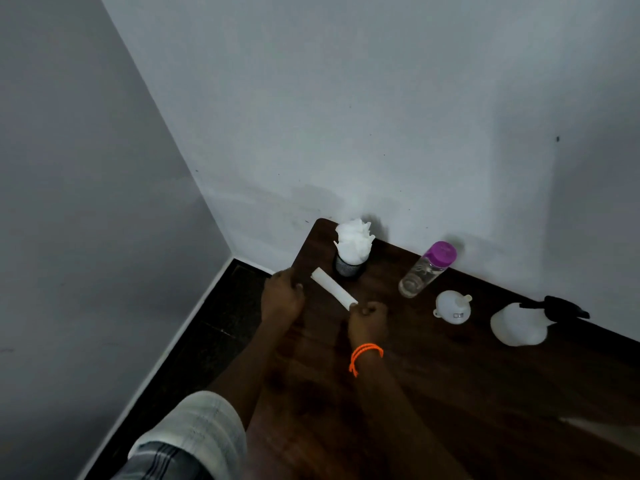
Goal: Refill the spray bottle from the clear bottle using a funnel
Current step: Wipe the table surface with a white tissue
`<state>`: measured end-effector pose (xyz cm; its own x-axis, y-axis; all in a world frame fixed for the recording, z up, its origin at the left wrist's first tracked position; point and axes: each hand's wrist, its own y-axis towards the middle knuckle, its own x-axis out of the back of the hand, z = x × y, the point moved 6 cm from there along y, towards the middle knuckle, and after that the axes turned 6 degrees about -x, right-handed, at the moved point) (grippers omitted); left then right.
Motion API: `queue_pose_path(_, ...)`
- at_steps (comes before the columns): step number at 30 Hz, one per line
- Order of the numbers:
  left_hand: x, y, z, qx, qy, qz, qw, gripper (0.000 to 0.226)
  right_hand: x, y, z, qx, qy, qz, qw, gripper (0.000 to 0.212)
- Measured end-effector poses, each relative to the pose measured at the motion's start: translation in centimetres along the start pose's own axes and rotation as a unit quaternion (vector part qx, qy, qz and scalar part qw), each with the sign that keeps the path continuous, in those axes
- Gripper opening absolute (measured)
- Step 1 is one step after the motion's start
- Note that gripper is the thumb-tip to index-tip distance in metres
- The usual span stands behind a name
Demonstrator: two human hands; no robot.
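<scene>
The clear bottle (424, 273) with a purple cap stands at the back of the dark wooden table (450, 393), near the wall. To its right the white funnel (453, 307) rests wide end down. Further right stands the white spray bottle (519, 325) with its black trigger head on. My right hand (367, 316), with an orange band on the wrist, pinches the near end of a folded white strip (333, 292) that lies on the table. My left hand (281, 296) rests at the table's left edge, knuckles up, holding nothing that I can see.
A black mesh holder stuffed with white tissues (352, 249) stands at the table's back left corner, just behind the strip. Grey walls meet at the left. A dark floor (194, 358) runs along the table's left side.
</scene>
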<state>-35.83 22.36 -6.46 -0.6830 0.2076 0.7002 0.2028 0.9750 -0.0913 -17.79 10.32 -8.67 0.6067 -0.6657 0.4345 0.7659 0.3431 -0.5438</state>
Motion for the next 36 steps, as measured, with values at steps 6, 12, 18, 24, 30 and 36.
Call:
queue_pose_path(6,-4.3,-0.7,1.4,-0.127,0.133,0.114,0.976,0.070,-3.1,-1.5,-0.3,0.237,-0.259,0.076,0.933,0.052)
queue_pose_path(12,-6.8,1.2,-0.2,-0.214,0.300,0.189,0.910,0.072,-6.2,0.0,-1.0,0.297,-0.494,0.116,0.809,0.067)
queue_pose_path(18,-7.0,3.1,0.4,-0.218,0.352,0.213,0.885,0.075,-8.2,1.5,-1.6,0.308,-0.518,0.135,0.787,0.071)
queue_pose_path(24,-5.7,3.8,1.1,-0.181,0.363,0.196,0.893,0.081,-9.5,1.3,-0.9,0.356,-0.508,0.131,0.773,0.096)
queue_pose_path(30,-4.5,1.3,3.1,-0.154,0.341,0.185,0.909,0.088,-9.6,-0.1,-2.5,0.372,-0.496,0.141,0.772,0.081)
queue_pose_path(36,-3.0,-2.5,4.9,-0.116,0.332,0.186,0.917,0.095,-9.8,-2.9,-5.5,0.373,-0.511,0.147,0.760,0.070)
